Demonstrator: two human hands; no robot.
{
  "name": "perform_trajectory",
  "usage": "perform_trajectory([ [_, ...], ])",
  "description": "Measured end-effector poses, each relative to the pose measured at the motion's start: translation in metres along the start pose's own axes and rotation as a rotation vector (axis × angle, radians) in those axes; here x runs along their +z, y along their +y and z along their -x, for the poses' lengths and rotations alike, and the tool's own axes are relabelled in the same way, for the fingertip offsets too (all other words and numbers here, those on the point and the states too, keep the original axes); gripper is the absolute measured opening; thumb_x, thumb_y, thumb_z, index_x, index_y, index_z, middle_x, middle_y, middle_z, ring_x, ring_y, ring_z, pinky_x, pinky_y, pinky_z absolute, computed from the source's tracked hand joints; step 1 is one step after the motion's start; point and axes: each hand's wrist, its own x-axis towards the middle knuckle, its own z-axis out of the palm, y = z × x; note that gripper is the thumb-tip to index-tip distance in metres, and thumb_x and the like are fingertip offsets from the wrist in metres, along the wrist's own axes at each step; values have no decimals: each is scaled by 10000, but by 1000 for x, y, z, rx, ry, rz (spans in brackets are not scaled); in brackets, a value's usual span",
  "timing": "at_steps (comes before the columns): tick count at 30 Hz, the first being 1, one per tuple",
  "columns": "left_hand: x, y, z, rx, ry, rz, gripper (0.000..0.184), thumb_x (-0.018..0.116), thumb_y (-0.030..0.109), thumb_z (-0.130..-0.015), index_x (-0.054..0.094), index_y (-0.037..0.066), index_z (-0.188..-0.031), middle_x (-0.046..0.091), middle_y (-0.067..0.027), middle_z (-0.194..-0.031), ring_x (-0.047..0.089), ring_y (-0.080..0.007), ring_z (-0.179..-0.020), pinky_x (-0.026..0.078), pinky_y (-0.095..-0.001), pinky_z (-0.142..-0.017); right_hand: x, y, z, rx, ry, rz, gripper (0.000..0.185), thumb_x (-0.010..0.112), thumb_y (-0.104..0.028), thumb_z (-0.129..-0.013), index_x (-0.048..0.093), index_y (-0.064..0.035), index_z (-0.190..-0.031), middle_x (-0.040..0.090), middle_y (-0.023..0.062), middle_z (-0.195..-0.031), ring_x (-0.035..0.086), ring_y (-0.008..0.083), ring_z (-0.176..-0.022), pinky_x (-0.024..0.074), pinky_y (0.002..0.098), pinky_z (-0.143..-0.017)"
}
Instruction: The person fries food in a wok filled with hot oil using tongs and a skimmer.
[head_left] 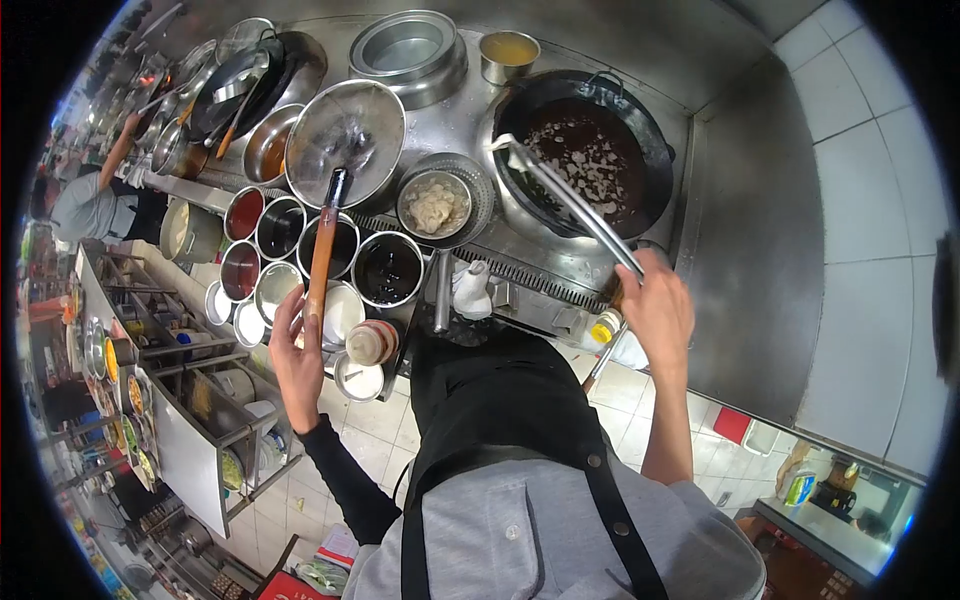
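Observation:
My left hand (297,355) is closed around the wooden handle of a large round mesh strainer (346,125), which is raised above the stove and sauce pots. My right hand (655,310) grips a pair of long metal tongs (575,205). At their tip is a pale piece (503,144), over the left rim of a black wok (655,165). Dark liquid with several pale pieces (590,165) floating in it fills the wok. Between strainer and wok, a small bowl of pale, lumpy food (434,205) sits inside a perforated metal colander (480,195).
Several sauce pots (388,268) crowd the left front, beside a lidded jar (371,342). Behind are a stacked metal pot (408,50) and a pot of yellowish liquid (509,56). A steel wall (755,250) bounds the right. Another person (95,205) stands far left.

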Motion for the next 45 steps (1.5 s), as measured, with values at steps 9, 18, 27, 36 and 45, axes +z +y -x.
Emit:
perform_trajectory([
  [9, 12, 55, -22, 215, -29, -67, 424, 604, -33, -996, 630, 42, -1412, 671, -125, -1339, 650, -231, -1233, 521, -397, -1058, 37, 62, -62, 99, -29, 153, 271, 674, -221, -970, 679, 37, -1053, 748, 271, -949, 726, 461, -942, 575, 540, -822],
  [18, -29, -141, -18, -106, -56, -485, 512, 678, 30, -946, 590, 22, -1451, 629, -201, -1431, 626, -336, -1306, 515, -413, -1060, 39, 102, -33, 297, 7, 9, 342, 645, -322, -1004, 688, 8, -1083, 735, 285, -975, 691, 496, -1014, 529, 568, -866],
  [27, -25, -156, 2, -212, -17, -468, 538, 760, 97, -908, 619, 35, -1423, 659, -228, -1359, 658, -381, -1215, 522, -456, -1017, 46, 130, -26, 371, -47, -71, 364, 652, -332, -1001, 700, 22, -1072, 725, 309, -1012, 666, 512, -1057, 509, 576, -899],
  [36, -20, -131, -12, -142, 3, -386, 526, 719, 48, -904, 612, 19, -1419, 649, -236, -1358, 648, -388, -1235, 518, -448, -1034, 39, 134, -41, 321, -3, -47, 401, 653, -361, -1002, 705, 20, -1119, 727, 301, -1043, 676, 508, -1041, 516, 560, -896],
  [45, -41, -72, 13, -122, 107, -369, 479, 679, 60, -962, 623, 99, -1436, 641, -154, -1409, 636, -311, -1278, 511, -428, -1053, -14, 94, 37, 433, 21, -531, 335, 644, -282, -1063, 621, 38, -1159, 717, 154, -848, 661, 241, -739, 527, 424, -706],
])
